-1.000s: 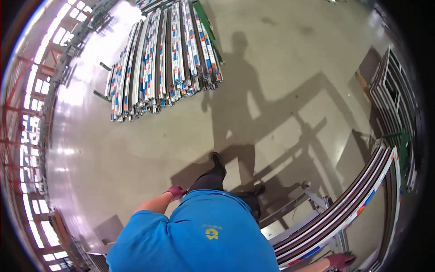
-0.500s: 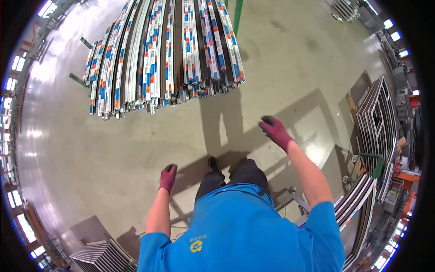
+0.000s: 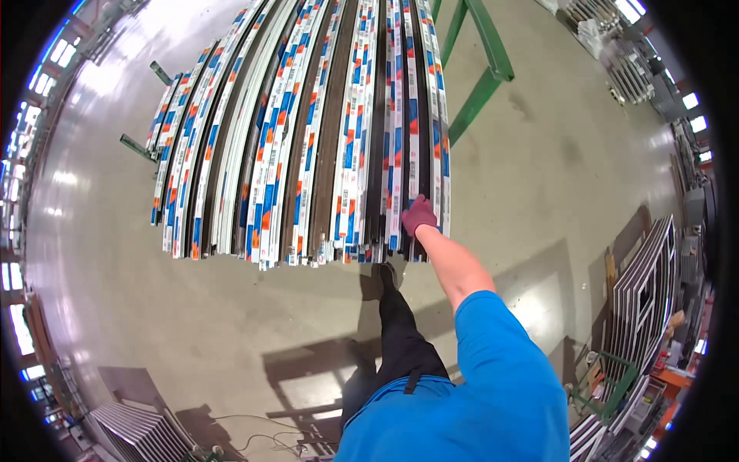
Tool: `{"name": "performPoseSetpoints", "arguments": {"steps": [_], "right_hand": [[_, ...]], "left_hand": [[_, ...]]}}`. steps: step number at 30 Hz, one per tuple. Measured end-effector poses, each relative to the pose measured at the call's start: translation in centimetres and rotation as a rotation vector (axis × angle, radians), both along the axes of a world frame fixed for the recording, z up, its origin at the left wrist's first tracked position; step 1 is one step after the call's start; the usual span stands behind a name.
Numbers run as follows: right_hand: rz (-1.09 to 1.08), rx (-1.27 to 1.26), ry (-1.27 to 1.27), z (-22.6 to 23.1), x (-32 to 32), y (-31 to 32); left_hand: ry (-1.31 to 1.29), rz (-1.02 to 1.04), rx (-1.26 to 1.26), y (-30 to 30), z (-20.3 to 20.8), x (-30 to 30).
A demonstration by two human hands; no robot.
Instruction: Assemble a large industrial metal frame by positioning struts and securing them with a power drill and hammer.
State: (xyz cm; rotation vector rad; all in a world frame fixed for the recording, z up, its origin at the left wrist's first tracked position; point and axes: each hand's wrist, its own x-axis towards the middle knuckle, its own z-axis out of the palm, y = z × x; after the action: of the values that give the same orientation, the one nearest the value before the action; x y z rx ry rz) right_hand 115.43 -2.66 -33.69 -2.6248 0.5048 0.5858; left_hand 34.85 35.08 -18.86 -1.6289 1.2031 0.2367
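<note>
My right hand [image 3: 419, 216], in a maroon glove, reaches forward to the near end of a wide stack of long, thin profiles [image 3: 350, 169]. It lies over the profiles close to the stack's right side and seems to touch them. The fingertips are hidden against the profiles, so whether they grip one cannot be told. Many profiles carry white film with blue and orange patches; between them run dark brown and plain white ones. Their near ends are uneven. My left hand is out of view.
A green metal frame [image 3: 485, 73] stands right of the stack, and green bars [image 3: 137, 146] jut out on its left. Stacked frames [image 3: 643, 296] lean at the right beside a green cart [image 3: 616, 389]. More frames [image 3: 138, 431] sit at lower left, near a cable [image 3: 262, 437] on the floor.
I have stepped closer to the stack, which now fills more of the view. My right hand has gone from free air onto the profiles; my left hand has left the view.
</note>
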Motion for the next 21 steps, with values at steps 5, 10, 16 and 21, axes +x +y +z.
{"name": "performPoseSetpoints", "arguments": {"steps": [5, 10, 16, 21], "right_hand": [[0.005, 0.039, -0.065, 1.1, 0.1, -2.6], [0.0, 0.701, 0.034, 3.9, -1.2, -7.7], [-0.121, 1.241, 0.444, 12.4, -3.8, 0.6], [-0.083, 1.169, 0.276, 12.2, -6.5, 4.6]], "left_hand": [[0.096, 2.133, -0.991, -8.9, -1.7, 9.3], [0.153, 2.47, -1.744, -11.9, 5.9, 32.9], [0.074, 1.85, -2.005, -13.9, 5.9, 43.4], [0.091, 1.616, -2.086, -16.8, 11.7, 43.3]]}}
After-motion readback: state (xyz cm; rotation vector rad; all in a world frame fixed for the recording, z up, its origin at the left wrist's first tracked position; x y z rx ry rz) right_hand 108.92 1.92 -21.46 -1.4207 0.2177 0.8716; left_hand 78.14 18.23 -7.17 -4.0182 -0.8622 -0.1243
